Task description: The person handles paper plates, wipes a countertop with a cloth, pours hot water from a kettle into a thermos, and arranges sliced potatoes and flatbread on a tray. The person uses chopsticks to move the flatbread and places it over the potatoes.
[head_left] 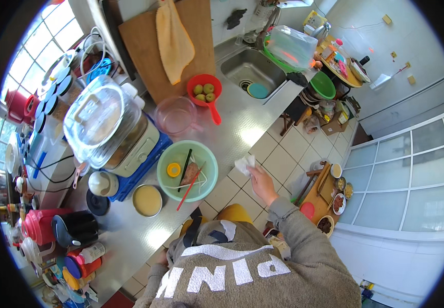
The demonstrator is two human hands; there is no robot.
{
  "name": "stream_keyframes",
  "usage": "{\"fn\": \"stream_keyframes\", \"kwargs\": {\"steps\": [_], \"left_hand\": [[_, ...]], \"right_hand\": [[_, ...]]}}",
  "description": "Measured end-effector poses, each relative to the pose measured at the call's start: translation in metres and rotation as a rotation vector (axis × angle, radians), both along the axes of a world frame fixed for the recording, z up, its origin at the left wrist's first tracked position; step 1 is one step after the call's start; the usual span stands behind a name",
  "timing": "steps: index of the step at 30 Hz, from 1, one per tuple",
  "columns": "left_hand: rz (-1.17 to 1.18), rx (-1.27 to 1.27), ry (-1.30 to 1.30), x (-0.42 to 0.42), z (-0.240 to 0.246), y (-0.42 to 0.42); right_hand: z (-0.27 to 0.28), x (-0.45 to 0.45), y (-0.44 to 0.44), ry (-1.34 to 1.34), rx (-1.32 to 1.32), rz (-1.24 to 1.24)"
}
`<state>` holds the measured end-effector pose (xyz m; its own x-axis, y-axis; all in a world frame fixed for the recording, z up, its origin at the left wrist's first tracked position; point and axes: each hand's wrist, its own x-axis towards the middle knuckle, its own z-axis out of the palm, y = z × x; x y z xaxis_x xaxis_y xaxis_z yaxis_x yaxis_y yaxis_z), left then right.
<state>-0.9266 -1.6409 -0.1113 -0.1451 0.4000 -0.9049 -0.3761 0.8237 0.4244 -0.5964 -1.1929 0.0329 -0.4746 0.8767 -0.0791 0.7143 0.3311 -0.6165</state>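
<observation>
A crumpled white tissue [244,164] is pinched in the fingers of my right hand [261,181], just off the front edge of the steel counter [229,144]. Only a sliver of my left hand [163,257] shows beside my body; its fingers are hidden. Nearest to the tissue on the counter is a pale green basin [211,181]. Inside it are a yellow ring-shaped cap [174,169], a pinkish lump [189,174], white strips, and a black and a red chopstick [191,186]. A metal bowl of yellowish liquid [147,200] stands beside the basin.
Behind the basin are a clear pink bowl [175,114] and a red strainer with green fruit [216,111]. A lidded steamer [137,148] stands left, the sink [233,69] at the back. Filled bowls sit on a low wooden bench [319,188] at right.
</observation>
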Motion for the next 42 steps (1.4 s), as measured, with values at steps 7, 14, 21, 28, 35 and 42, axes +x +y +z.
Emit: {"fn": "stream_keyframes", "kwargs": {"steps": [7, 14, 21, 28, 35, 42], "left_hand": [[-0.266, 0.092, 0.120, 0.012, 0.027, 0.099], [-0.091, -0.081, 0.153, 0.114, 0.052, 0.186], [0.033, -0.126, 0.159, 0.198, 0.084, 0.275], [0.114, -0.098, 0.133, 0.236, 0.067, 0.327], [0.163, -0.015, 0.109, 0.228, 0.036, 0.353], [0.228, 0.051, 0.115, 0.216, 0.014, 0.339]], "right_hand": [[-0.061, -0.067, 0.076, -0.257, 0.249, 0.473], [-0.084, -0.065, 0.212, -0.029, 0.250, 0.726], [-0.100, -0.028, 0.423, 0.046, 0.218, 0.477], [-0.076, 0.004, 0.442, 0.244, 0.393, 0.426], [-0.075, 0.073, 0.406, -0.074, 0.279, 0.759], [-0.066, 0.110, 0.510, 0.052, 0.080, 0.057]]}}
